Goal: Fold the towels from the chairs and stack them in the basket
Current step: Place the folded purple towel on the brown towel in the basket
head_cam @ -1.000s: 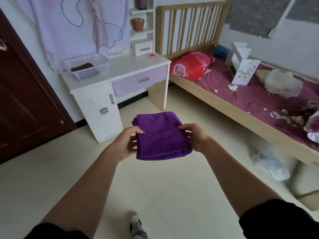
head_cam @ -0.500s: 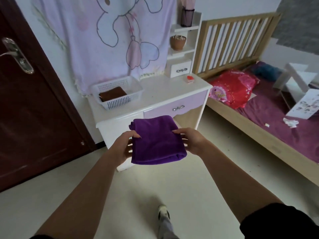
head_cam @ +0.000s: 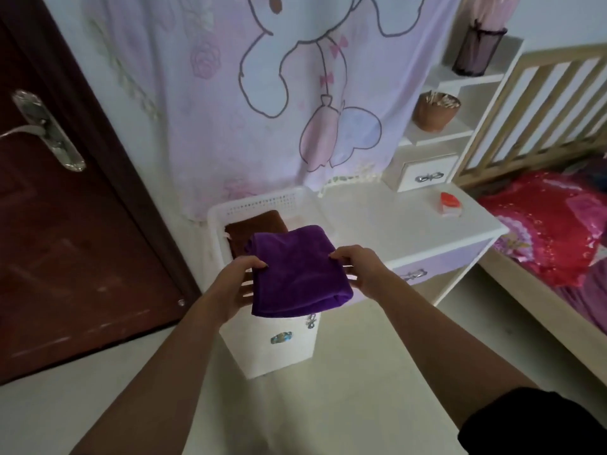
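While looking down along both bare forearms, logged left hand [head_cam: 235,284] pinching the left edge of a folded purple towel [head_cam: 295,270], thumb on top, fingers curled beneath. Logged right hand [head_cam: 364,269] pinching the right edge the same way, thumb over, fingers under. Found purple towel folded to a thick rectangle, held level in the air in front of a white desk [head_cam: 394,224], with far end overlapping the near side of a white perforated basket [head_cam: 262,203]; cannot tell whether touching it.

Saw a folded brown towel [head_cam: 254,226] lying flat inside the basket. Placed basket at the left end of the desk top.

Noted on the desk, toward the right: a small red-and-white object [head_cam: 449,202], near a little drawer box [head_cam: 423,174] with a bow-shaped pull. Noted above that, on white shelves, a brown pot [head_cam: 435,111] of thin sticks and a dark mesh cup [head_cam: 476,49].

Recorded an iridescent sticker [head_cam: 281,337] on the cabinet front below the towel: too blurred to read.

Recorded behind the desk a pale hanging cloth [head_cam: 210,103] printed with an outlined cartoon rabbit. Marked a dark red door [head_cam: 65,257] with metal lever handle [head_cam: 46,131] at left, and a slatted wooden bed frame [head_cam: 542,110] with red pillow [head_cam: 551,234] at right.
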A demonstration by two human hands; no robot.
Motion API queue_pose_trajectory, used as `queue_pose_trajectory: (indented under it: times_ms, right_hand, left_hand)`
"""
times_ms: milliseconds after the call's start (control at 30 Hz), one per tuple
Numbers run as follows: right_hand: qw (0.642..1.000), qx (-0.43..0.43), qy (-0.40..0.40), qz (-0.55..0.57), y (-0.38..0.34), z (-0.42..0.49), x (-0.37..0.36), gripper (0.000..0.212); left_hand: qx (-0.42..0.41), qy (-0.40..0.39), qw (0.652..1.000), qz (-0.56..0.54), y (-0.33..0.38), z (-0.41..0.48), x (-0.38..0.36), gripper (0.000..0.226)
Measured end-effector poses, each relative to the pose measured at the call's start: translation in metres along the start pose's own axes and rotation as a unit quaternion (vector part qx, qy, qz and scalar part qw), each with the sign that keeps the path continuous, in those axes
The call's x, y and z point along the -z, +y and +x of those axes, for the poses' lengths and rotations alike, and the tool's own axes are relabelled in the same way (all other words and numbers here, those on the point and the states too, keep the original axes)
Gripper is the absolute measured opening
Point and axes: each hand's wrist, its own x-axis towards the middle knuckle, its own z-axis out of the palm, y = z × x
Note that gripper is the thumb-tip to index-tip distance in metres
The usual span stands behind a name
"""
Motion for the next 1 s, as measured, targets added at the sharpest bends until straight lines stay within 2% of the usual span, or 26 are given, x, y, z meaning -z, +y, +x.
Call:
queue_pose_trajectory:
  times_ms: [167,267,333,433,567,700,867,933,1000]
  right_hand:
    - [1.0,0.004,0.013,-0.016,-0.032,0.081,-0.053,0.007]
    - [0.999,-0.002,0.025,-0.022,-0.044,0.119,-0.082,0.008]
    - [0.999,-0.007,0.037,-0.036,-0.05,0.141,-0.097,0.015]
    - [0.996,-0.015,0.054,-0.065,-0.057,0.17,-0.115,0.03]
    - [0.992,-0.03,0.066,-0.099,-0.058,0.197,-0.123,0.027]
    - [0.989,-0.06,0.06,-0.123,-0.045,0.205,-0.123,0.028]
    - [0.986,-0.072,0.084,-0.123,-0.03,0.209,-0.115,0.024]
    - [0.982,-0.062,0.09,-0.154,-0.025,0.211,-0.111,0.016]
    - [0.968,-0.034,0.089,-0.234,-0.022,0.211,-0.109,0.006]
  left_hand:
    - [-0.003,-0.004,0.999,0.038,0.046,0.078,0.04,0.019]
    - [0.013,-0.007,0.996,0.09,0.07,0.117,0.064,0.026]
    - [0.029,-0.008,0.992,0.121,0.08,0.138,0.075,0.028]
    - [0.035,-0.006,0.989,0.145,0.091,0.163,0.086,0.03]
    - [0.031,0.018,0.984,0.173,0.087,0.188,0.095,0.03]
    - [-0.004,0.051,0.945,0.324,0.069,0.196,0.092,0.03]
    - [-0.035,0.056,0.907,0.416,0.065,0.195,0.079,0.066]
    - [-0.042,0.065,0.881,0.467,0.064,0.194,0.074,0.077]
    - [-0.046,0.061,0.841,0.536,0.063,0.19,0.067,0.088]
